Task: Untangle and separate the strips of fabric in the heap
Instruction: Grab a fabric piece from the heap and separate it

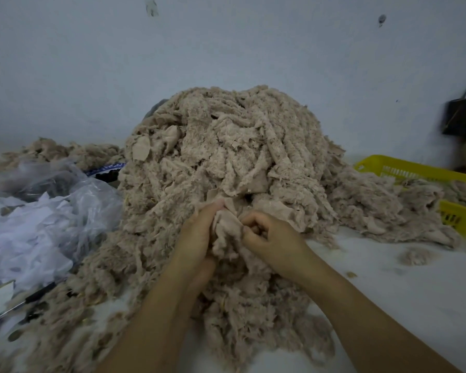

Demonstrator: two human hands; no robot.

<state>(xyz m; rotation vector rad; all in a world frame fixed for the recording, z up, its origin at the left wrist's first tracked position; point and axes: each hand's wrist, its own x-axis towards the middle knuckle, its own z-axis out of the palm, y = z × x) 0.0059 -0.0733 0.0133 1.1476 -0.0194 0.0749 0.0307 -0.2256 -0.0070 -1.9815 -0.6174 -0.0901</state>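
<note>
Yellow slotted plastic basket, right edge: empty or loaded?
Loaded: beige fuzzy fabric strips lie inside the yellow slotted plastic basket and spill over its left rim; how full cannot tell, frame cuts it off.

A pale blue-grey wall [226, 49], scuffed with two dark marks [151, 8], backs a white work surface [388, 278] in flat, dim light. Crumpled clear plastic bags [38, 224] lie at left, a yellow slotted basket [414, 170] at right, with a dark bag [460, 117] hanging above it.

The heap of fabric strips [226, 146] is pinkish beige. The basket [404, 170] is bright yellow, the table [388, 278] white, the wall [226, 44] pale grey-blue, the plastic bags [51, 211] translucent white.
</note>
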